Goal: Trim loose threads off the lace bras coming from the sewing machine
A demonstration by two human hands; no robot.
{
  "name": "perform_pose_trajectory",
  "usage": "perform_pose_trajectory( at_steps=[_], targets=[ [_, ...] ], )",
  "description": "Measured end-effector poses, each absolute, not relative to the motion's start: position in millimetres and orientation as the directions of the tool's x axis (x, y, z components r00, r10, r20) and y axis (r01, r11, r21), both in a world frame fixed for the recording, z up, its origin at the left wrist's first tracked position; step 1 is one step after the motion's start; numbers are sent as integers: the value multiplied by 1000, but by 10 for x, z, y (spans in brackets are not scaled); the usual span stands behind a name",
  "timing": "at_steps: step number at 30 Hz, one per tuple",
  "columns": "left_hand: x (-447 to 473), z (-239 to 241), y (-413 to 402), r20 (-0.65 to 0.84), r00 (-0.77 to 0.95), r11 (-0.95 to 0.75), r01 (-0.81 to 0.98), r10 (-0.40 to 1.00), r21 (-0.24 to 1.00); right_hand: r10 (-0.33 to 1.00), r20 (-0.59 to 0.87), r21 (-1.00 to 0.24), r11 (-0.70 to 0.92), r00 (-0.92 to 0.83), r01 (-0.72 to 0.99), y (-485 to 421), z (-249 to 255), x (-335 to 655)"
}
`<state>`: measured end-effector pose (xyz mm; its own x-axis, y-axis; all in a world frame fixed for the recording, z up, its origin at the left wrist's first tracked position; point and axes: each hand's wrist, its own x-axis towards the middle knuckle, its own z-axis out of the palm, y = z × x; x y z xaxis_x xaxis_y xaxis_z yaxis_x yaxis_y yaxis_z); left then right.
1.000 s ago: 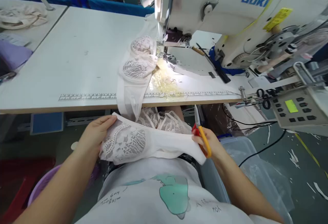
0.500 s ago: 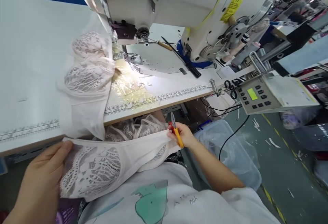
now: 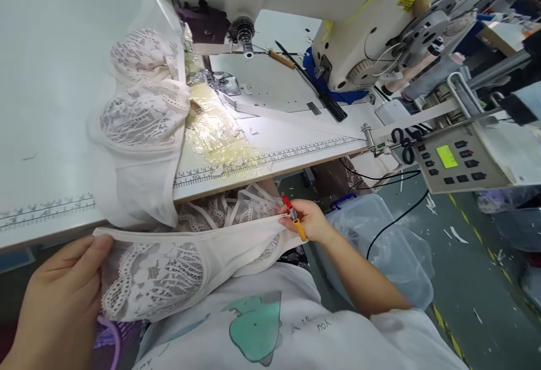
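Note:
A white lace bra is stretched across my lap, below the table's front edge. My left hand is closed on its left end, thumb on top of the upper edge. At the other end, my right hand pinches the band's edge and also holds small scissors with red and yellow handles. The scissors lie across the fingers; their blades are mostly hidden. Another white lace piece rests on the table, its lower end hanging over the edge near my left hand. More white lace bunches behind the held bra.
A sewing machine stands over the white table, with a black-handled screwdriver by its base. A printed ruler runs along the front edge. A control box sticks out at right, above a clear plastic bin.
The scissors have turned in my right hand, so the red handle now points up and the blades no longer show upward. The camera view has shifted slightly; both hands keep hold of the bra.

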<state>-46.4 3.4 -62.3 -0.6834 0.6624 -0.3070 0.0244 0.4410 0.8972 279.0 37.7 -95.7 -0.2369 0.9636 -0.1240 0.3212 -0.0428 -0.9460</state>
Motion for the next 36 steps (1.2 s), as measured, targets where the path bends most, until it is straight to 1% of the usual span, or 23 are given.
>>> perform_pose_trajectory(
  at_steps=[2, 4, 8, 10, 12, 14, 17, 21, 24, 26, 28, 30, 31, 32, 33, 34, 35, 36],
  targets=[
    [-391, -484, -10, -348, -700, 416, -79, 624, 906, 963, -115, -939, -25, -243, 344, 357, -870, 2791],
    [-365, -360, -46, -353, -703, 374, -132, 617, 918, 960, -100, -938, -3, -261, 348, 350, -765, 2785],
    [-491, -180, 22, -226, -761, 257, -80, 608, 963, 957, -46, -936, 59, -287, 347, 471, -516, 2733],
    [-604, -92, 173, -159, -777, 209, -36, 609, 977, 960, -29, -899, 96, -277, 427, 613, -365, 2675],
    [-699, 21, 386, -130, -749, 189, -6, 650, 982, 960, -37, -805, 135, -276, 577, 793, -197, 2602],
    [-753, 151, 602, -142, -685, 196, 1, 715, 981, 952, -85, -648, 171, -293, 742, 992, -29, 2536],
    [-771, 308, 810, -183, -594, 226, -3, 783, 974, 945, -158, -430, 195, -286, 881, 1300, 173, 2511],
    [-784, 353, 850, -224, -557, 248, -33, 800, 968, 970, -140, -221, 164, -198, 961, 1707, 275, 2648],
    [-816, 325, 834, -237, -546, 240, -67, 803, 968, 985, -115, -73, 117, -125, 990, 1920, 287, 2768],
    [-839, 314, 828, -248, -528, 234, -94, 812, 968, 994, -64, -7, 92, -92, 996, 1946, 318, 2772],
    [-857, 315, 814, -247, -517, 217, -119, 820, 969, 996, -1, 26, 88, -88, 996, 1846, 361, 2667],
    [-868, 324, 781, -229, -519, 186, -134, 823, 973, 985, 56, -21, 166, -164, 986, 1633, 378, 2437],
    [-870, 330, 756, -214, -523, 166, -137, 825, 977, 966, 84, -79, 253, -246, 964, 1499, 366, 2281],
    [-871, 336, 726, -196, -527, 146, -135, 827, 980, 901, 184, -238, 430, -394, 871, 1362, 339, 2106],
    [-871, 344, 693, -179, -529, 130, -129, 829, 983, 802, 256, -387, 597, -540, 703, 1230, 298, 1920],
    [-871, 353, 655, -162, -531, 116, -118, 832, 986, 712, 294, -495, 684, -638, 536, 1115, 247, 1735],
    [-872, 363, 615, -143, -533, 104, -103, 834, 989, 664, 308, -567, 704, -682, 428, 1022, 194, 1560],
    [-876, 375, 573, -123, -537, 92, -84, 834, 992, 650, 333, -605, 703, -683, 375, 954, 142, 1403]
  ],
)
